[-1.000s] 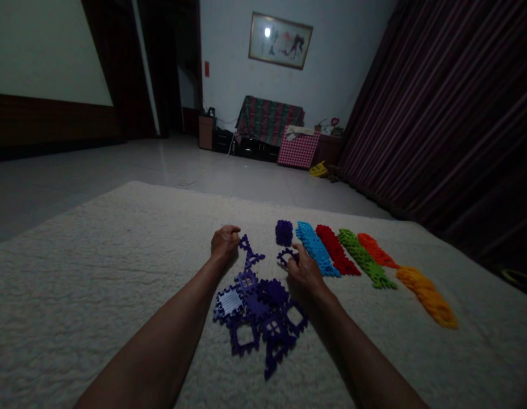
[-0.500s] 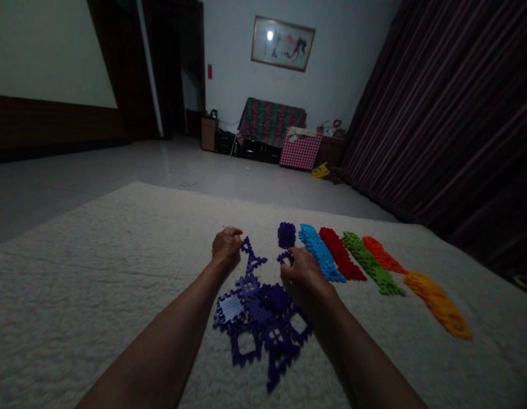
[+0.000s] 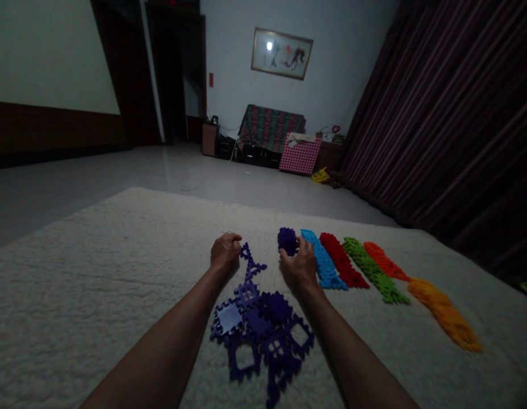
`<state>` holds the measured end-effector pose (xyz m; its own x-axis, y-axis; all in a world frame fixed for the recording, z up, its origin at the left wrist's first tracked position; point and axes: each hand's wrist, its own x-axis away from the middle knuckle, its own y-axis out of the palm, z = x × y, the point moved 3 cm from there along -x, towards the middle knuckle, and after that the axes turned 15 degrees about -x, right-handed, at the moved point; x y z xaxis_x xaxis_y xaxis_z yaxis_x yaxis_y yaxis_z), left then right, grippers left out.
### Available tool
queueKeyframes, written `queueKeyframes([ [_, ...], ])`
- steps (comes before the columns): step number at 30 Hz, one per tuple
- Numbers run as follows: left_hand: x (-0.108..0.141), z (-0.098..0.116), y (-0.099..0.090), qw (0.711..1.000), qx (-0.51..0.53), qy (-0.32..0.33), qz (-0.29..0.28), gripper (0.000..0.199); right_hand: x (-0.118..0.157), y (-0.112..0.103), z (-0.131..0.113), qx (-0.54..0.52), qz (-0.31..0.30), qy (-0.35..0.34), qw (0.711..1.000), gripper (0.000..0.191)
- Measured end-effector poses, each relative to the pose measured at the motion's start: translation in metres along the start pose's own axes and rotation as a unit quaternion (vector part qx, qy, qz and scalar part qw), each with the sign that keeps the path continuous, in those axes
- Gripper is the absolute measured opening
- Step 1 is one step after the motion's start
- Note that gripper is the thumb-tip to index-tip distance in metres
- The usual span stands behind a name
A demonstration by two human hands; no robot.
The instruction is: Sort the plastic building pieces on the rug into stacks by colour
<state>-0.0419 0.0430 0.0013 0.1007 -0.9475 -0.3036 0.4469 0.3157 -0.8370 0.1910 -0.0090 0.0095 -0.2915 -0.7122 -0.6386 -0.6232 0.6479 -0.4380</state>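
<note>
My right hand (image 3: 301, 262) has its thumb and fingers around the near end of a small stack of purple interlocking plastic tiles (image 3: 287, 238). Curled closed, my left hand (image 3: 225, 251) rests by the upper tip of some purple triangular tiles (image 3: 250, 263); what its fingers hold, if anything, is hidden. Between my forearms lies a loose pile of purple tiles, among them a window-shaped tile (image 3: 275, 347), an open square frame (image 3: 245, 358) and a paler ribbed tile (image 3: 229, 318).
Right of my hand run rows of blue tiles (image 3: 325, 261), red tiles (image 3: 343, 261), green tiles (image 3: 374, 270), orange-red tiles (image 3: 385, 261) and yellow-orange tiles (image 3: 444, 312). Everything lies on a cream quilted mat (image 3: 97, 272). A dark curtain (image 3: 438, 125) hangs at the right.
My right hand has moved slightly forward from a small purple tile it was holding to the purple stack. My left hand stays by the triangular tiles. The view has tilted up slightly.
</note>
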Motion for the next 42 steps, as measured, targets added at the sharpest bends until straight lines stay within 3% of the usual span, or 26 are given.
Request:
queueKeyframes([
  [18,0.0,0.001,-0.001,1.0,-0.001,0.005,0.002,0.035,0.005,0.005,-0.006,0.004,0.03,0.035,0.999,0.048],
  [31,0.002,0.001,-0.002,1.0,0.003,-0.003,0.0,0.035,0.002,0.008,-0.006,0.01,0.015,0.085,0.996,0.054],
  [36,0.0,0.001,-0.001,1.0,-0.002,-0.003,-0.005,0.035,0.003,0.007,-0.006,0.013,0.022,0.078,0.997,0.057],
  [42,0.0,0.001,-0.001,1.0,-0.008,-0.004,-0.009,0.036,0.002,0.013,-0.011,0.045,0.014,0.008,0.999,0.063],
])
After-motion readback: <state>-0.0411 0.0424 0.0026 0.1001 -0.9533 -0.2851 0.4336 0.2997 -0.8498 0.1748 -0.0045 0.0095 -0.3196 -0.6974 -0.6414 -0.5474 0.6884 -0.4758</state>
